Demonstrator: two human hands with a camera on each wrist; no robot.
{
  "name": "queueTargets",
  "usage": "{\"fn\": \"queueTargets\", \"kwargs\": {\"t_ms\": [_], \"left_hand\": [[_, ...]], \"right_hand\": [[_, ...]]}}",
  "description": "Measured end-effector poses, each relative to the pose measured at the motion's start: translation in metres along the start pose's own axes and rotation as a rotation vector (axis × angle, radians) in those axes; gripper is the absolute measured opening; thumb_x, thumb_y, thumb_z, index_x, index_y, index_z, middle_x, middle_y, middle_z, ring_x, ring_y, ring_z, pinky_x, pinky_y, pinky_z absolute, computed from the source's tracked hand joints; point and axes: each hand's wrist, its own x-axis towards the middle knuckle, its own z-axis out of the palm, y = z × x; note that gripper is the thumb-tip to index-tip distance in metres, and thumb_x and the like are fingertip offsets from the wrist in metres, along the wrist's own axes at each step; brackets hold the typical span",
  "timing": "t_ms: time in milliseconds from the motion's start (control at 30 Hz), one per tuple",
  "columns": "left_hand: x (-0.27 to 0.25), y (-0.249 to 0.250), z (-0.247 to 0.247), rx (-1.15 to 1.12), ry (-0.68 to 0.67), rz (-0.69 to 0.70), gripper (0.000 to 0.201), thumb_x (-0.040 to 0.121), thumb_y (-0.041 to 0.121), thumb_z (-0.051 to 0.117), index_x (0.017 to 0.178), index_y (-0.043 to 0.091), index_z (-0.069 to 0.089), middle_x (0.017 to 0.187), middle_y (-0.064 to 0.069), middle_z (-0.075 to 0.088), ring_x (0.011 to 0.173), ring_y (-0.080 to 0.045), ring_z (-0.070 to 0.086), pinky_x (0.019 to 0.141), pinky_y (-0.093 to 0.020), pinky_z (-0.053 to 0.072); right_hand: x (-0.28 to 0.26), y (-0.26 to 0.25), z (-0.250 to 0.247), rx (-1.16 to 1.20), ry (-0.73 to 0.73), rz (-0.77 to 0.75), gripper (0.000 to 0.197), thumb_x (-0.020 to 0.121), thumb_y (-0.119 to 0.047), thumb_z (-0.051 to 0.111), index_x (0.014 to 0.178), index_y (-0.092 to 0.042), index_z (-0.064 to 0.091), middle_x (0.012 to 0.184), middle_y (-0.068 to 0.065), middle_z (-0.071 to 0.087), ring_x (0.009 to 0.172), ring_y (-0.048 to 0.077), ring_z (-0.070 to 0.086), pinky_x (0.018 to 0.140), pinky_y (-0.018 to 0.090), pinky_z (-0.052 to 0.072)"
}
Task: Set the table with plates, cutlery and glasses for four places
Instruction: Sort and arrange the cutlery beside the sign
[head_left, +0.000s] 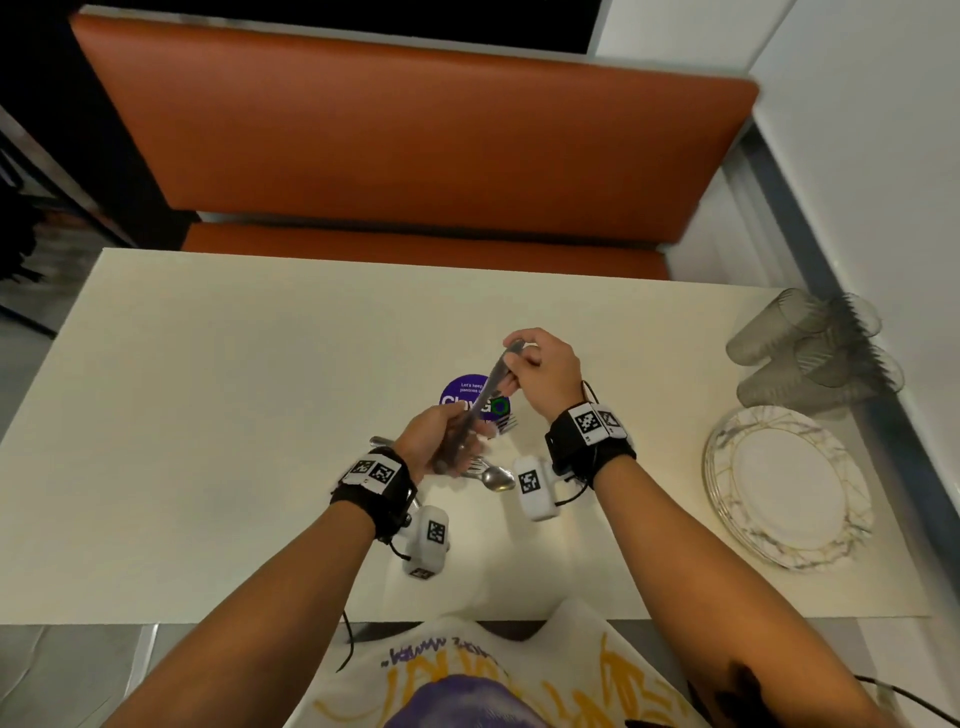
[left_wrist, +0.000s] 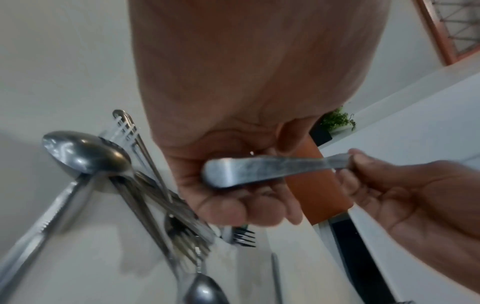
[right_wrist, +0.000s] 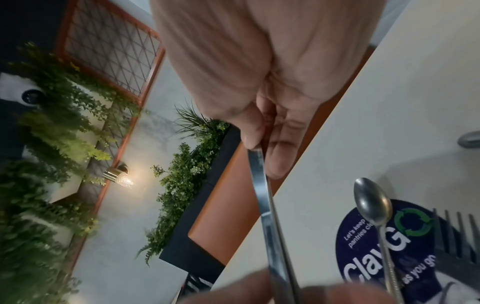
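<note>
Both hands share one knife (head_left: 485, 397) above the desk (head_left: 208, 415): right hand (head_left: 545, 371) fingers pinch its far end, left hand (head_left: 441, 441) fingers curl round the near end. Loosening either grip early could drop it onto the cutlery pile (head_left: 488, 475) just below.

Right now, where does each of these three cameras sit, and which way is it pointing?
Head: worn on the head, looking down at the table, plates and glasses; both forearms and hands show.
Left wrist: on the left wrist, looking along the left hand at the cutlery pile.
Right wrist: on the right wrist, looking along the right hand towards plants.
Shared: all three show the knife held by both hands.
</note>
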Motion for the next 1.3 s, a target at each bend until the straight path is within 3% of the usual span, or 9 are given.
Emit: {"fn": "queueTargets", "kwargs": {"t_ms": [100, 233, 433, 567, 700, 800, 1067, 1233, 1300], "left_hand": [[-0.003, -0.003, -0.012, 0.118, 0.077, -0.051, 0.051, 0.103, 0.04, 0.04, 0.074, 0.01, 0.069, 0.06, -0.002, 0.057, 0.044, -0.015, 0.041, 0.042, -0.022, 0.029], [-0.008, 0.001, -0.024, 0.167, 0.152, -0.064, 0.041, 0.1, 0.033, 0.04, 0.061, 0.02, 0.045, 0.053, 0.005, 0.032, 0.041, -0.012, 0.021, 0.041, -0.021, 0.017], [-0.011, 0.008, -0.036, 0.301, 0.259, -0.018, 0.042, 0.096, 0.03, 0.044, 0.056, 0.017, 0.047, 0.048, 0.002, 0.039, 0.041, -0.017, 0.03, 0.046, -0.024, 0.028], [-0.005, 0.023, -0.044, 0.705, 0.443, 0.289, 0.04, 0.103, 0.039, 0.05, 0.08, 0.011, 0.068, 0.071, -0.006, 0.068, 0.061, -0.018, 0.056, 0.061, -0.029, 0.045], [0.005, 0.037, -0.046, 0.899, 0.427, 0.615, 0.013, 0.094, 0.026, 0.071, 0.105, 0.019, 0.067, 0.089, 0.005, 0.066, 0.073, -0.005, 0.058, 0.066, -0.016, 0.044], [0.025, 0.048, -0.051, 1.102, 0.441, 0.716, 0.013, 0.095, 0.016, 0.069, 0.108, 0.013, 0.074, 0.088, 0.0, 0.062, 0.075, -0.015, 0.054, 0.075, -0.031, 0.05], [0.085, 0.058, -0.045, 1.298, 0.525, 0.564, 0.012, 0.096, 0.017, 0.068, 0.098, 0.011, 0.079, 0.102, -0.01, 0.06, 0.093, -0.028, 0.059, 0.068, -0.036, 0.05], [0.109, 0.058, -0.041, 1.335, 0.553, 0.465, 0.009, 0.096, 0.015, 0.067, 0.1, 0.012, 0.075, 0.103, -0.009, 0.059, 0.101, -0.027, 0.055, 0.071, -0.04, 0.055], [0.112, 0.057, -0.041, 1.28, 0.559, 0.463, 0.013, 0.094, 0.012, 0.068, 0.106, 0.013, 0.072, 0.1, -0.008, 0.062, 0.099, -0.029, 0.057, 0.072, -0.041, 0.054]], "right_hand": [[-0.005, -0.005, 0.006, 0.026, 0.089, -0.013, 0.011, 0.097, -0.005, 0.061, 0.103, -0.014, 0.065, 0.068, 0.007, 0.074, 0.056, 0.019, 0.073, 0.059, 0.028, 0.061], [-0.015, -0.003, 0.015, 0.003, 0.077, 0.034, 0.01, 0.098, -0.007, 0.059, 0.105, -0.012, 0.064, 0.078, 0.009, 0.074, 0.054, 0.011, 0.071, 0.052, 0.017, 0.053], [-0.008, 0.003, 0.012, 0.002, 0.024, 0.068, 0.007, 0.094, -0.006, 0.065, 0.095, -0.01, 0.071, 0.07, 0.012, 0.074, 0.056, 0.02, 0.071, 0.059, 0.03, 0.06], [0.007, 0.014, 0.007, 0.152, 0.064, 0.218, 0.008, 0.092, -0.003, 0.066, 0.092, -0.009, 0.072, 0.07, 0.016, 0.075, 0.064, 0.03, 0.075, 0.072, 0.041, 0.064], [0.026, 0.031, 0.003, 0.329, 0.165, 0.39, 0.01, 0.09, 0.001, 0.067, 0.097, -0.003, 0.072, 0.069, 0.014, 0.075, 0.062, 0.028, 0.074, 0.076, 0.041, 0.064], [0.042, 0.041, 0.003, 0.404, 0.19, 0.459, 0.008, 0.091, 0.004, 0.067, 0.098, 0.002, 0.071, 0.074, 0.018, 0.072, 0.055, 0.025, 0.07, 0.071, 0.038, 0.064], [0.092, 0.074, 0.005, 0.244, 0.146, 0.519, 0.011, 0.088, -0.005, 0.07, 0.083, -0.013, 0.075, 0.073, 0.011, 0.077, 0.066, 0.028, 0.076, 0.076, 0.044, 0.064], [0.109, 0.089, 0.003, -0.018, 0.104, 0.436, 0.011, 0.083, -0.012, 0.07, 0.076, -0.019, 0.076, 0.062, 0.003, 0.073, 0.057, 0.017, 0.069, 0.056, 0.027, 0.057], [0.112, 0.098, 0.004, -0.115, 0.085, 0.387, 0.006, 0.08, -0.017, 0.073, 0.078, -0.019, 0.078, 0.069, 0.002, 0.075, 0.066, 0.019, 0.072, 0.063, 0.03, 0.06]]}}
